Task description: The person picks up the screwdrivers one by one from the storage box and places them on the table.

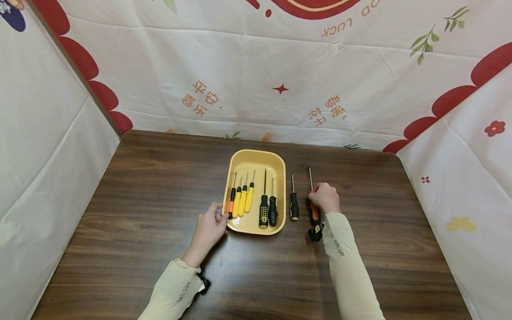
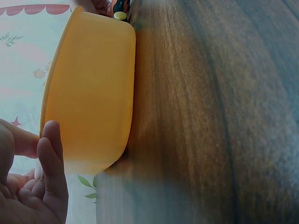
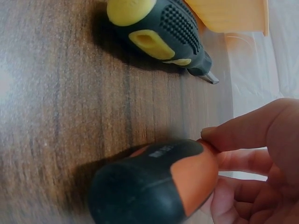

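A yellow tray (image 1: 285,189) lies on the table, its lower left rim pinched between the thumb and fingers of my left hand (image 1: 210,227). The left wrist view shows this grip on the tray's wall (image 2: 91,88). Right of the tray, my right hand (image 1: 326,198) pinches the front of the handle of an orange-and-black screwdriver (image 1: 314,214). Its thick butt end (image 3: 140,191) faces the right wrist camera. Between it and the tray lies a black screwdriver with yellow-green accents (image 1: 294,208), untouched.
Inside the tray are several yellow-handled screwdrivers (image 1: 242,202), a slim black-and-orange one (image 1: 231,202), a black one with yellow marks (image 1: 263,212) and a plain black one (image 1: 273,212). Dark wooden table (image 1: 140,213); printed white cloth (image 1: 240,58) hangs behind and at both sides.
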`<state>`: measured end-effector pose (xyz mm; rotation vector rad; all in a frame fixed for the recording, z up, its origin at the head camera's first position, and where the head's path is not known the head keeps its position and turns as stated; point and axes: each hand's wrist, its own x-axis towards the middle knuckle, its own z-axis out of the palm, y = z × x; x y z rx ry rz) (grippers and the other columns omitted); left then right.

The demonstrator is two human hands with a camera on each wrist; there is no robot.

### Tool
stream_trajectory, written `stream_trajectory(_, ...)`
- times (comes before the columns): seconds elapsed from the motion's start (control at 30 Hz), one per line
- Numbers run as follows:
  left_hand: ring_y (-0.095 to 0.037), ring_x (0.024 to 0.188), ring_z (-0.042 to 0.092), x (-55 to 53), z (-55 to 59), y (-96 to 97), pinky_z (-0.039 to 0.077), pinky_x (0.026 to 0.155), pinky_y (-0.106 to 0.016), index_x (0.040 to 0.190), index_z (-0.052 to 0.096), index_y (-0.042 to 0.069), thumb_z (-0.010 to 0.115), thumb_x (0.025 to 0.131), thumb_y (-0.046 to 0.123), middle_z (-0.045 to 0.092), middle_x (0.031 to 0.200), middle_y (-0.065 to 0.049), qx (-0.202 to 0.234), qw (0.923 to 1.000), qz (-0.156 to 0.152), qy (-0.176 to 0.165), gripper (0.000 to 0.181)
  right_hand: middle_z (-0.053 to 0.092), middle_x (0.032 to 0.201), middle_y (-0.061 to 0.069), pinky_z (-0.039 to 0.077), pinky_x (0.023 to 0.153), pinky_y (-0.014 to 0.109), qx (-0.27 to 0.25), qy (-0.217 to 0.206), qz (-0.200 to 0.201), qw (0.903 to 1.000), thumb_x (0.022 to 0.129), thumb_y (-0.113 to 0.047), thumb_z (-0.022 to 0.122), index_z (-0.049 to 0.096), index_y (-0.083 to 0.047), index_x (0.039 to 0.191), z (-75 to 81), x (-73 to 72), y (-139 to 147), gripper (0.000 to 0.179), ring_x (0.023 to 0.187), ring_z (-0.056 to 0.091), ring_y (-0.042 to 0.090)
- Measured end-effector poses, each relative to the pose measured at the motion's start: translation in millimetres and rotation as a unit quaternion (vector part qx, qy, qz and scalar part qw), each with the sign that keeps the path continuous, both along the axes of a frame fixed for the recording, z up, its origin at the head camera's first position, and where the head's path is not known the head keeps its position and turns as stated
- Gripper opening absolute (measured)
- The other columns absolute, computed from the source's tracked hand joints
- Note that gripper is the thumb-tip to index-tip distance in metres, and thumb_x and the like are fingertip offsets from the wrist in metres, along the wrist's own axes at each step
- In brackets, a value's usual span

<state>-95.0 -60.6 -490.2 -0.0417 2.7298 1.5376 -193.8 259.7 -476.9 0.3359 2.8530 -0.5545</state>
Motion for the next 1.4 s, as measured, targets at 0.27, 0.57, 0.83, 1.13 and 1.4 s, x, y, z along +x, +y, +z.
stream_trajectory(0.27, -0.007, 0.043, 0.052, -0.3, -0.5, -0.2, 0.044, 0.047, -0.024, 0.114, 0.052, -0.005, 0.058, 0.084, 0.008, 0.054, 0.057, 0.0, -0.003, 1.0, -0.001, -0.002, 0.033, 0.058, 0.062, 0.004, 0.044, 0.059, 0.035, -0.007, -0.003, -0.005, 1.0, 0.076, -0.014, 0.054, 0.06, -0.005, 0.076, 1.5, 0.6, -1.9, 0.011, 0.068, 0.056, 0.026)
stream_trajectory(0.57, -0.007, 0.043, 0.052, -0.1, -0.1, 0.3, 0.044, 0.047, -0.024, 0.114, 0.052, -0.004, 0.058, 0.084, 0.008, 0.054, 0.058, 0.0, -0.003, 1.0, -0.001, -0.006, 0.033, 0.058, 0.063, 0.006, 0.044, 0.057, 0.036, -0.01, -0.003, -0.005, 0.9999, 0.076, -0.014, 0.054, 0.061, -0.003, 0.077, 4.9, 2.8, -3.8, 0.013, 0.065, 0.056, 0.025)
stream_trajectory(0.83, -0.007, 0.043, 0.052, -0.6, -1.1, 0.5, 0.044, 0.047, -0.024, 0.114, 0.052, -0.004, 0.058, 0.084, 0.008, 0.054, 0.058, 0.0, -0.002, 1.0, -0.001, -0.005, 0.033, 0.059, 0.069, 0.008, 0.045, 0.06, 0.037, -0.008, -0.009, -0.005, 0.9999, 0.075, -0.015, 0.056, 0.062, -0.003, 0.08, 3.9, 2.4, -2.9, 0.014, 0.067, 0.056, 0.026)
stream_trajectory(1.13, -0.007, 0.044, 0.053, 0.4, 0.2, 0.1, 0.045, 0.047, -0.023, 0.114, 0.051, -0.005, 0.059, 0.084, 0.008, 0.055, 0.058, -0.001, 0.004, 1.0, -0.003, -0.006, 0.033, 0.059, 0.071, 0.008, 0.045, 0.061, 0.037, -0.01, -0.022, -0.01, 0.9997, 0.079, -0.02, 0.061, 0.06, -0.002, 0.083, 2.0, 0.7, -1.8, 0.019, 0.067, 0.056, 0.024)
stream_trajectory(1.4, -0.008, 0.044, 0.053, 0.8, 0.7, 0.0, 0.045, 0.048, -0.024, 0.113, 0.052, -0.005, 0.059, 0.084, 0.008, 0.055, 0.059, -0.001, 0.006, 1.0, 0.0, -0.007, 0.033, 0.06, 0.071, 0.009, 0.045, 0.058, 0.035, -0.016, -0.024, -0.008, 0.9996, 0.079, -0.019, 0.062, 0.061, -0.001, 0.082, 2.4, 0.0, -2.2, 0.018, 0.064, 0.056, 0.022)
